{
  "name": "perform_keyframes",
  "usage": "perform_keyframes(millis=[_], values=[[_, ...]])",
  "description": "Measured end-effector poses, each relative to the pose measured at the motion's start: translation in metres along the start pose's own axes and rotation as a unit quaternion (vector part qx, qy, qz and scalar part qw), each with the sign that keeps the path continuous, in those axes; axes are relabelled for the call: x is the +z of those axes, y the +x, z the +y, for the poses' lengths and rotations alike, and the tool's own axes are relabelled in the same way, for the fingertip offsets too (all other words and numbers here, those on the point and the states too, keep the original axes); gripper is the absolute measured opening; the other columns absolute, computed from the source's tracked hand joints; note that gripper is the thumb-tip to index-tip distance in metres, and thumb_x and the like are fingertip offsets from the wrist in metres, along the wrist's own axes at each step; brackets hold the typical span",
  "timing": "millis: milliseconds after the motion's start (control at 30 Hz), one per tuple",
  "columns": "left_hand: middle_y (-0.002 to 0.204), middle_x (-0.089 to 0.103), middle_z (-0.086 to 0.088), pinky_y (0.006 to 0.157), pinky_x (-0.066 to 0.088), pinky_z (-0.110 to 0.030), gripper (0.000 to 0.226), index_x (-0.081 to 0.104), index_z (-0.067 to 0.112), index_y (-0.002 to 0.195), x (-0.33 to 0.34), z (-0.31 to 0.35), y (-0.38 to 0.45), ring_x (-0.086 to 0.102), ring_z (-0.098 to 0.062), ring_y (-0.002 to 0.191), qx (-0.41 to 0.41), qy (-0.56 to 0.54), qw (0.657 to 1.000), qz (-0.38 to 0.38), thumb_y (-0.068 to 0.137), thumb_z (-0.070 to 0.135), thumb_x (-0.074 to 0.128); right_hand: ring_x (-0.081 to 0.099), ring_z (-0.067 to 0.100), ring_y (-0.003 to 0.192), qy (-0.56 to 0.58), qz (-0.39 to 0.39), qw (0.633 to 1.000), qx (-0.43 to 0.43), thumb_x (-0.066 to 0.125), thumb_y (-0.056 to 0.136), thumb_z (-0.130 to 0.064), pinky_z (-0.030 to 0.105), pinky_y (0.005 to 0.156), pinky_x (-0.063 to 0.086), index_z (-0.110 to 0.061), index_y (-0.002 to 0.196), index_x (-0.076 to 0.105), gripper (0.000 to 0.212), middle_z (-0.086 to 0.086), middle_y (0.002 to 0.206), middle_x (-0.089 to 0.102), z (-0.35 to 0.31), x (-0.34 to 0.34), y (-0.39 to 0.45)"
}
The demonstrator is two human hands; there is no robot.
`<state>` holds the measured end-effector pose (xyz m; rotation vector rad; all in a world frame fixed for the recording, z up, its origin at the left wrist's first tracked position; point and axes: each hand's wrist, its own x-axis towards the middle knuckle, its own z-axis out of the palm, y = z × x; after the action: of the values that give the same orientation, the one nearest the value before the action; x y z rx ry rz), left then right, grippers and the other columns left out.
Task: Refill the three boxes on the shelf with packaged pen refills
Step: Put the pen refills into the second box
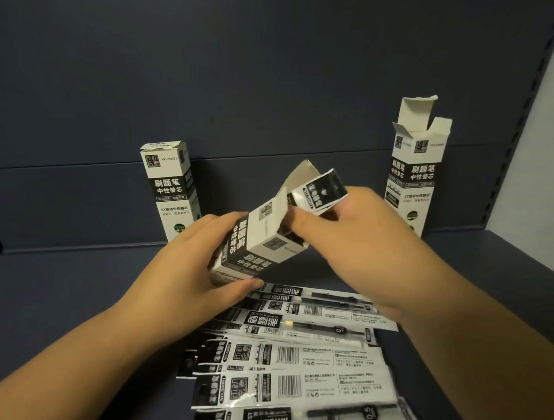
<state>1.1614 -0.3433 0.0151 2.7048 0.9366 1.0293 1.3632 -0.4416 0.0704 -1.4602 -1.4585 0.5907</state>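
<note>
Shelf (78,281): lying dark blue, flat and matte, meeting a back panel of the same colour; carrying everything below.
Boxes: three, tall, square-sectioned, white card with black printed bands.
Right box (410,180): standing upright at the back right, top flaps gaping open.
Left box (172,190): standing upright at the back left, top flap folded down, a little ragged.
Middle box (252,249): tilting between the two hands above the shelf, open mouth pointing up and to the right, flaps spread.
Refills (295,361): lying in a loose overlapping fan on the shelf, just below and in front of the hands; long, flat, glossy sleeves, black and white with barcodes; about nine showing, exact count unclear.
Held refill (322,192): poking out of the middle box's mouth, its black-and-white end showing above the right hand.
Left hand (192,257): curling round the lower body of the middle box, thumb underneath, fingers along the far side.
Right hand (347,231): pinching the held refill at the box's mouth, fingers bent.
</note>
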Motion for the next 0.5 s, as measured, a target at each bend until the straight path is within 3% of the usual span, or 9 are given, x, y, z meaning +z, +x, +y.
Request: perform_keyframes(millis=[233,400,500], values=[[0.117,0.051,0.032,0.084,0.043,-0.012,0.073,0.037,0.055,0.135,0.000,0.001,0.001,0.049,0.011,0.114,-0.005,0.003,1.000,0.000,0.072,0.053,0.073,0.074,0.011,0.091,0.042,0.009,0.999,-0.017,0.062,0.097,-0.037,0.049,0.093,0.056,-0.020,0.095,0.077,0.023,-0.010,0.089,0.079,0.005,-0.011,0.004],[0.116,0.052,0.031,0.085,0.045,-0.015,0.076,0.040,0.048,0.139,0.001,0.000,0.000,0.051,0.007,0.112,0.004,0.015,1.000,-0.007,0.073,0.049,0.076,0.070,-0.003,0.084,0.034,-0.025,0.999,-0.008,0.071,0.091,-0.036,0.018,0.073,0.058,-0.030,0.093,0.080,0.011,-0.020,0.086,0.075,0.008,0.001,0.004],[0.116,0.052,0.030,0.086,0.047,-0.018,0.077,0.041,0.046,0.140,0.000,0.000,-0.001,0.053,0.004,0.112,0.014,0.016,1.000,-0.012,0.072,0.049,0.076,0.071,0.003,0.089,0.029,-0.049,0.998,0.010,0.072,0.091,-0.037,0.021,0.079,0.058,-0.029,0.100,0.080,0.015,-0.015,0.092,0.077,0.010,0.007,0.006]])
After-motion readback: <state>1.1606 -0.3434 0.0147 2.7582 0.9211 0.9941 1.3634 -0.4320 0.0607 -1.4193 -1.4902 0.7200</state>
